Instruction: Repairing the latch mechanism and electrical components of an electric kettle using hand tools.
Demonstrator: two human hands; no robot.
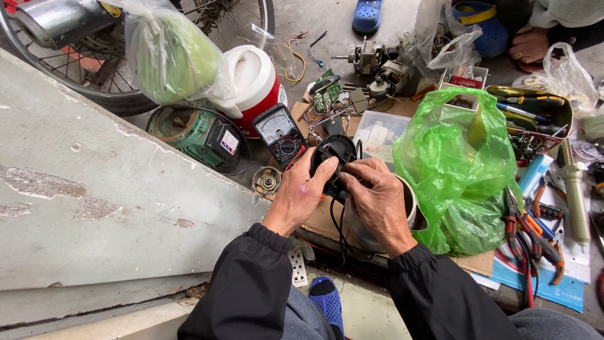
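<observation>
Hands meet over the floor's middle clutter: the left hand (pixel 301 192) and the right hand (pixel 377 200) both close around a round black plastic base (pixel 333 154) with a black cord (pixel 340 226) hanging below. Just beyond it lies an analog multimeter (pixel 281 133); beside the right hand sits a green plastic bag (pixel 459 164).

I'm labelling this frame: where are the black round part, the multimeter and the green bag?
black round part (pixel 333 151), head view, top face
multimeter (pixel 281 133), head view, dial face
green bag (pixel 456 157), head view, bulging side
</observation>
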